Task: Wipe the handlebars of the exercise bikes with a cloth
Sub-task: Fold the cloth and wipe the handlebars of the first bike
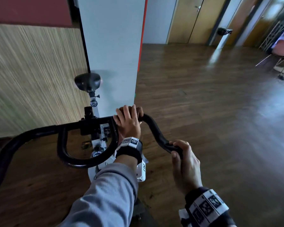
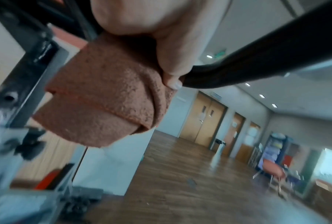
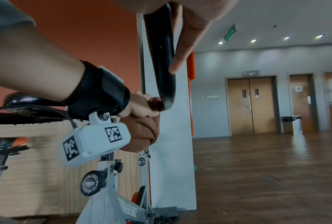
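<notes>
A white exercise bike with black handlebars [image 1: 156, 130] stands in front of me. My left hand [image 1: 128, 119] is wrapped around the right arm of the bar near its bend, with a brown cloth [image 2: 103, 103] folded between palm and bar; the cloth [image 3: 142, 133] hangs below the fist. My right hand [image 1: 182, 154] grips the outer end of the same bar [image 3: 161, 60], thumb along its side. The left arm of the handlebar [image 1: 15, 143] curves away untouched. The black saddle [image 1: 87, 82] lies beyond the bars.
A grey pillar [image 1: 111, 51] with an orange edge rises just behind the bike, and a wood-panelled wall [image 1: 34, 79] runs on the left. A second bike seat [image 3: 8, 142] shows to the left. Open wooden floor [image 1: 211, 112] stretches right toward doors, a bin [image 3: 293, 124] and chairs.
</notes>
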